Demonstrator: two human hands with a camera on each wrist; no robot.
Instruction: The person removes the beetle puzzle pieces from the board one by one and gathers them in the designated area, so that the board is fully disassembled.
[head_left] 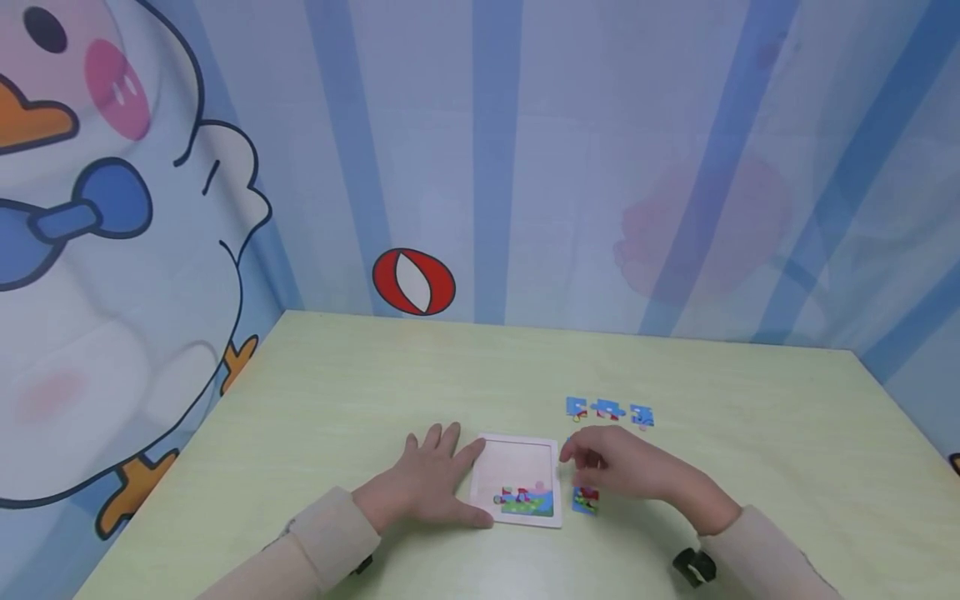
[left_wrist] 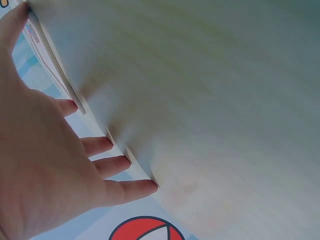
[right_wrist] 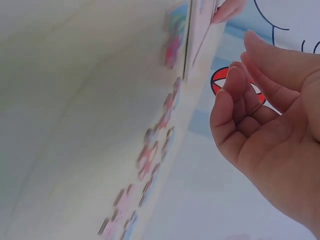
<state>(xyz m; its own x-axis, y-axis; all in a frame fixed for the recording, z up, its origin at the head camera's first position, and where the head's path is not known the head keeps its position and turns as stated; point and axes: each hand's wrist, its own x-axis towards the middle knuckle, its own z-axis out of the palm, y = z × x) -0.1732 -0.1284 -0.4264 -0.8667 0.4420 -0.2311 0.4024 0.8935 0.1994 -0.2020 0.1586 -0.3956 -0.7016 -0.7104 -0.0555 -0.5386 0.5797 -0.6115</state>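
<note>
A white square puzzle tray (head_left: 517,462) lies on the table, with joined picture pieces (head_left: 531,502) along the bottom of its recess. My left hand (head_left: 420,483) is spread at its left side, thumb at the lower corner and index fingertip at the upper one. To the right of the tray hovers my right hand (head_left: 626,465), fingers bent loosely, nothing visible between thumb and fingertips in the right wrist view. Just below it is a loose puzzle piece (head_left: 586,500). Other loose pieces (right_wrist: 147,155) lie in rows under the right hand, which hides some of them from the head view.
Farther back on the pale table (head_left: 390,375) sit three blue-edged puzzle pieces (head_left: 607,408) in a row. A printed cloth (head_left: 555,167) with stripes and a cartoon duck stands behind the table. A black band (head_left: 695,567) shows under the right wrist.
</note>
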